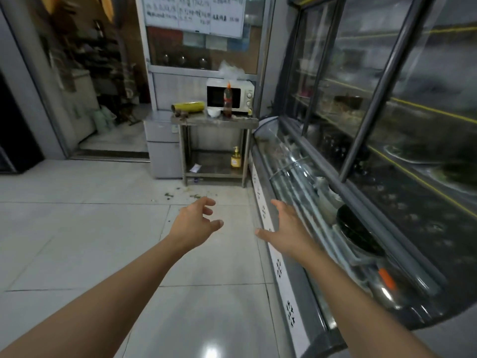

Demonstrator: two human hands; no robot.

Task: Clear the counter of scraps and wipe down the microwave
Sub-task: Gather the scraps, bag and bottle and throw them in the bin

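Both empty hands; microwave [230, 97] bottle-blocked

Glossy pale tiled floor [77, 228], glass display case [322, 202] at right, open doorway [103, 99] behind

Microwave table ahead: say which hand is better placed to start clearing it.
Neither clearly. The left hand and right hand are both empty, open and level, well short of the steel table. The microwave stands on its right side, slightly favouring the right.

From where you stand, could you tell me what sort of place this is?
Probably a small food shop or eatery: a glass display counter along the right, a microwave on a steel table, and a handwritten board above.
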